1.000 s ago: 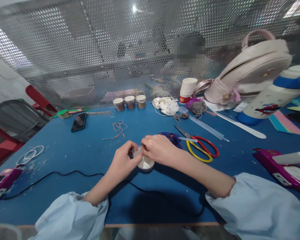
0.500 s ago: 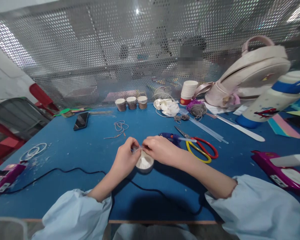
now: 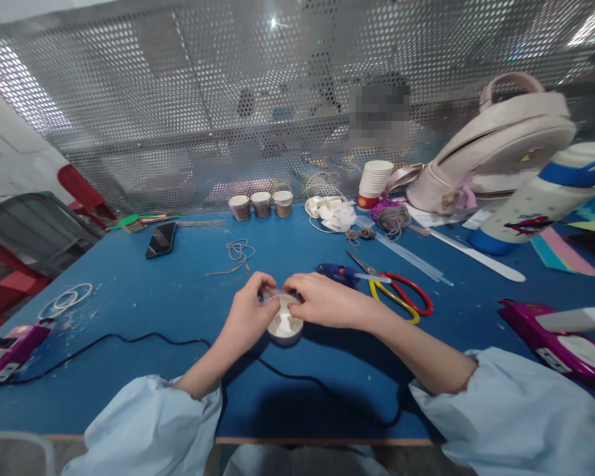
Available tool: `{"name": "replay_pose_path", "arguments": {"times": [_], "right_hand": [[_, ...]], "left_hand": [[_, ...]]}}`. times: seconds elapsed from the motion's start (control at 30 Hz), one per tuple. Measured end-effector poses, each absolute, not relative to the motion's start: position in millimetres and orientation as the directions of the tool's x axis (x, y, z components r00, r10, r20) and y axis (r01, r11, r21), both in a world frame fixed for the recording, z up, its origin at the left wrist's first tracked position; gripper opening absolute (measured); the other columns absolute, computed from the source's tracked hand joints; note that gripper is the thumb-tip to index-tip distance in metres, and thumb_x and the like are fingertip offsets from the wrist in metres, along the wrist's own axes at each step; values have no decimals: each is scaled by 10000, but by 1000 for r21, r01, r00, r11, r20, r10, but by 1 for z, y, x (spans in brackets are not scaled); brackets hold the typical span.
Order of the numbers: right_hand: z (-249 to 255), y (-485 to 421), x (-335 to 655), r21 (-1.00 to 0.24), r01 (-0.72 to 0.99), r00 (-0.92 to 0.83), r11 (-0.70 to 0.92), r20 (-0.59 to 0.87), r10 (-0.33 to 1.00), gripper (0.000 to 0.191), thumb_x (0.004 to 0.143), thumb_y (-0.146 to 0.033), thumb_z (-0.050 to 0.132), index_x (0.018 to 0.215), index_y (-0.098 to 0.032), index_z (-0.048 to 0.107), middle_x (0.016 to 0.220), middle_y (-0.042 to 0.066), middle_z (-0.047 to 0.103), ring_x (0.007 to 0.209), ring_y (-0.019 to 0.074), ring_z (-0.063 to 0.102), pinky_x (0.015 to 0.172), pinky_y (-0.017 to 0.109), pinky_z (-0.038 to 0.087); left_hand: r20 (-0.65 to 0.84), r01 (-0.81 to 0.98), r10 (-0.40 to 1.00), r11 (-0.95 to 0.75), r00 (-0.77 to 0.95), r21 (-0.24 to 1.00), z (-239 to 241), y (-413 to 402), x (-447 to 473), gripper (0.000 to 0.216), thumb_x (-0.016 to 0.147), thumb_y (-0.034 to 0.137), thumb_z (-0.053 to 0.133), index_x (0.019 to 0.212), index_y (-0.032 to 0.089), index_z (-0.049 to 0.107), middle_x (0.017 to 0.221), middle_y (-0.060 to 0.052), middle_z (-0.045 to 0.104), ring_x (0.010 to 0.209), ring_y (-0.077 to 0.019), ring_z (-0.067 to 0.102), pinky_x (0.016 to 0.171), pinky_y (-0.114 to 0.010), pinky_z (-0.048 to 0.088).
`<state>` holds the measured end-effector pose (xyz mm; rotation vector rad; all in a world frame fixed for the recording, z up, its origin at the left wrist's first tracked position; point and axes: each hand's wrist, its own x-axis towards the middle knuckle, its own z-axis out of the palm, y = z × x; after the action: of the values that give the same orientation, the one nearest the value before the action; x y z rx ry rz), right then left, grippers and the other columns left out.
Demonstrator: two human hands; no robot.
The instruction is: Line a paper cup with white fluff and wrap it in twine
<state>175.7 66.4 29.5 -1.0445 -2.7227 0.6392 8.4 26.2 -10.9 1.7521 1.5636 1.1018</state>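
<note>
Both left hand (image 3: 250,309) and right hand (image 3: 317,299) pinch the white cup (image 3: 285,330) at its far rim, partly hiding a translucent scrap (image 3: 270,294), hard to identify.

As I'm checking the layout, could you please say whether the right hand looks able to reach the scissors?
Probably yes: the scissors lie largely uncovered just beyond the right forearm. The right hand is at the white cup, though, and a translucent stick appears to lie across the scissors.
</note>
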Motion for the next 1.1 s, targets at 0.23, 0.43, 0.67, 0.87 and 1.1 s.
{"name": "replay_pose_path", "arguments": {"times": [0.23,0.43,0.67,0.87,1.1], "right_hand": [[28,69,176,-492,597,-733,633,-15,680,146,775,-160,514,856,-161,636,896,86,703,819,206,624,643,255,363],[31,67,179,-532,597,-710,600,-3,704,146,820,-245,556,896,-165,651,917,77,707,821,200,622,666,264,390],[40,57,186,-677,553,-535,485,158,830,168,852,-283,597,947,-158,658,937,58,689,787,161,607,702,273,438],[28,44,194,-737,419,-498,531,303,813,67,856,-192,586,865,-169,649,858,18,669,718,123,574,679,257,438],[10,29,198,-629,290,-594,721,473,651,102,882,-190,551,908,-146,640,847,57,656,705,135,564,669,269,441]], "left_hand": [[36,372,997,-61,74,926,-3,26,2,285,660,124,602,938,171,558,846,-5,622,749,-136,565,694,-257,436],[-69,232,996,54,56,971,5,24,-12,256,759,360,652,922,167,607,814,-17,608,766,-141,554,676,-249,449],[-82,148,997,79,10,986,8,22,-31,218,760,344,650,879,162,632,782,-24,609,752,-151,581,639,-262,490],[165,392,951,-261,262,882,7,18,-38,227,807,203,592,1019,214,672,971,-47,642,880,-167,593,767,-296,473],[240,459,872,-437,426,773,12,29,-34,119,868,232,576,909,190,681,922,-54,638,888,-165,574,790,-298,438]]}}
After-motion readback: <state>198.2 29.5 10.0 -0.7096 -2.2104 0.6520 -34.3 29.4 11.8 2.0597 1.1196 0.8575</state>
